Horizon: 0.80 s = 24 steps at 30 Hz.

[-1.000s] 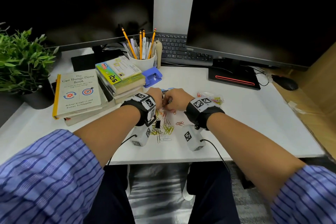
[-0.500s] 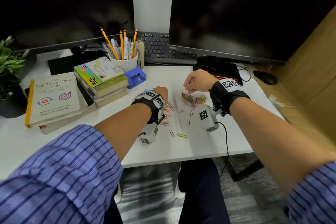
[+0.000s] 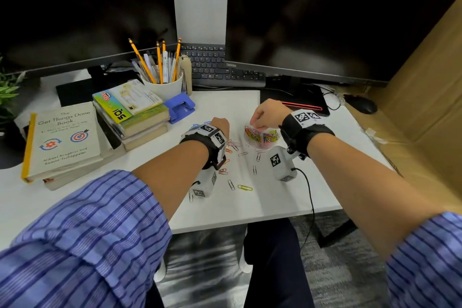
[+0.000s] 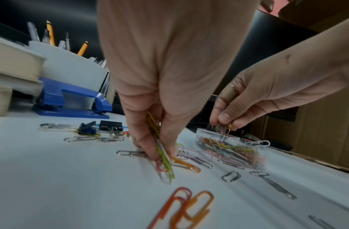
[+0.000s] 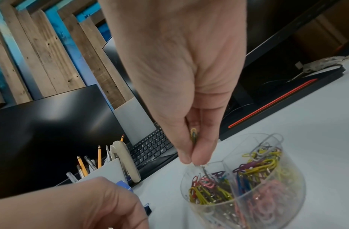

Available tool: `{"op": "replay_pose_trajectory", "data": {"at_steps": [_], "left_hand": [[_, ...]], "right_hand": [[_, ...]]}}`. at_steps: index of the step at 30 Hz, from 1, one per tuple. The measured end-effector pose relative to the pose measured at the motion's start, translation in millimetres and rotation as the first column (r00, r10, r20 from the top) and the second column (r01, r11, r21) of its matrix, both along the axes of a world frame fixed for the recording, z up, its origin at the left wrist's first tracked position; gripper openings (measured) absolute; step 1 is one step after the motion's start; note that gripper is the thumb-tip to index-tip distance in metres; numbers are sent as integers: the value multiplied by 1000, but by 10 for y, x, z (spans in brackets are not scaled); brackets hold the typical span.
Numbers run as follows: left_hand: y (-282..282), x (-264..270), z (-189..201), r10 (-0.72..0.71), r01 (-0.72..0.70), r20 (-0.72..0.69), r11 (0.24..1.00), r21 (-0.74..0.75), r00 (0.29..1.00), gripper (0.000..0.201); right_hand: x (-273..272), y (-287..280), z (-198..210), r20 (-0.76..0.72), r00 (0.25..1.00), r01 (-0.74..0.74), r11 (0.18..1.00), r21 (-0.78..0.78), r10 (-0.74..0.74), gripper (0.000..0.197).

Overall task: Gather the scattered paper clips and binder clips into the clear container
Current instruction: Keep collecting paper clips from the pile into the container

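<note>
The clear container (image 3: pixel 250 144) (image 4: pixel 201 131) (image 5: pixel 299 184), round, divided and holding coloured paper clips, stands on the white desk to the right of my left hand. My right hand (image 3: pixel 253 123) (image 5: pixel 195 161) hovers over its left compartment and pinches a few paper clips (image 5: pixel 194 136) that hang into it. My left hand (image 3: pixel 220 124) (image 4: pixel 159 155) presses down on the desk and pinches a bunch of yellow-green, silver and pink clips (image 4: pixel 164 164). Loose paper clips (image 3: pixel 244 187) (image 4: pixel 181 206) lie around both hands. A black binder clip (image 4: pixel 111 125) and a blue one (image 4: pixel 88 128) lie behind the left hand.
A blue hole punch (image 3: pixel 179 106), a white pencil cup (image 3: pixel 164 85) and stacked books (image 3: pixel 130 110) stand left of the hands. A keyboard (image 3: pixel 220 67) and two dark monitors fill the back. A mouse (image 3: pixel 362 104) and a cardboard wall (image 3: pixel 425 97) are at the right.
My right hand left the spot beside my left hand, carried clips right to the container, and now sits lower over it. The left hand stayed among the scattered clips.
</note>
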<state>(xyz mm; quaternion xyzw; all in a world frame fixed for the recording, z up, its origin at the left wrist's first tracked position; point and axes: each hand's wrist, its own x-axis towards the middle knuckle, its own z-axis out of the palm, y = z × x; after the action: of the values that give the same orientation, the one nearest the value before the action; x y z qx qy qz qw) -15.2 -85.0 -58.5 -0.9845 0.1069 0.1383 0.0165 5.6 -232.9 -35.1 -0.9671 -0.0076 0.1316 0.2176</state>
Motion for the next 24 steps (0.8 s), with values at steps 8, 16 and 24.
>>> {"op": "replay_pose_trajectory", "data": {"at_steps": [8, 16, 24], "left_hand": [[31, 23, -51, 32, -33, -54, 999, -18, 998, 36], [36, 98, -91, 55, -62, -53, 989, -137, 997, 36], [247, 185, -157, 121, -142, -85, 933, -330, 989, 31]], "right_hand": [[-26, 71, 17, -20, 999, -26, 999, -26, 25, 24], [-17, 63, -15, -8, 1000, -13, 998, -65, 12, 24], [-243, 120, 16, 83, 996, -22, 998, 64, 16, 18]]}}
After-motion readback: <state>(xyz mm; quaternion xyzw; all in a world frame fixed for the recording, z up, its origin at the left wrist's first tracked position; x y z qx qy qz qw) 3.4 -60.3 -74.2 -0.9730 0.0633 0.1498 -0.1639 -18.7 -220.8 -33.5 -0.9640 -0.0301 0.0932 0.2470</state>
